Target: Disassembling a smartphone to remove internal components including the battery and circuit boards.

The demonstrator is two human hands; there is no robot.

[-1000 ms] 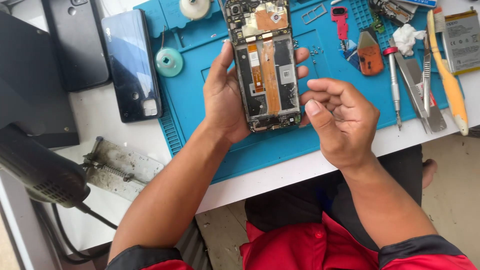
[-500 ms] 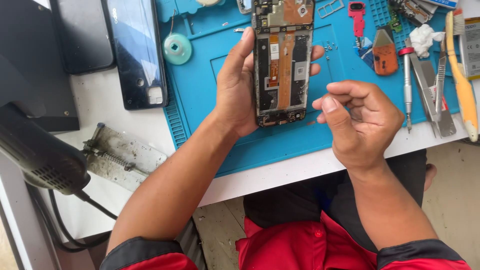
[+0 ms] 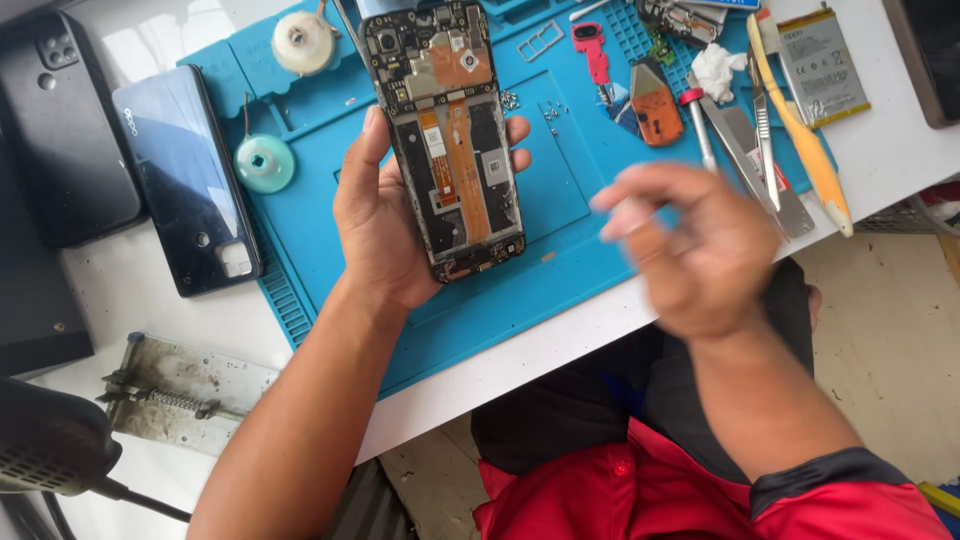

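At the far left of the white worktop (image 3: 120,300), a black phone back cover with a camera cutout (image 3: 60,130) is laid flat, and just beside it a glossy dark phone back panel (image 3: 185,180) is seen, its right edge at the border of the blue silicone repair mat (image 3: 560,190). Below these, a scuffed metal clamp plate with a spring (image 3: 185,395) is placed near the table edge. On the mat's upper left, a cream round reel (image 3: 303,42) and a pale green round disc (image 3: 264,163) are set apart from each other.

Further right, the opened smartphone with exposed circuit boards and an orange flex ribbon (image 3: 448,135) is held upright over the mat by the left hand (image 3: 385,220): the palm is cupped behind it, the thumb is pressed along its left edge, and fingertips are wrapped around its right edge.

To the right of the phone and clear of it, the right hand (image 3: 690,245) is raised above the mat's lower right corner. It is blurred; the fingers appear loosely curled, and whether anything is pinched cannot be told.

Beyond it, a red plastic key-shaped tool (image 3: 592,50), an orange triangular pick (image 3: 655,110), metal tweezers (image 3: 765,150), a yellow plastic pry tool (image 3: 800,130) and a grey flat phone battery (image 3: 822,65) are laid out.
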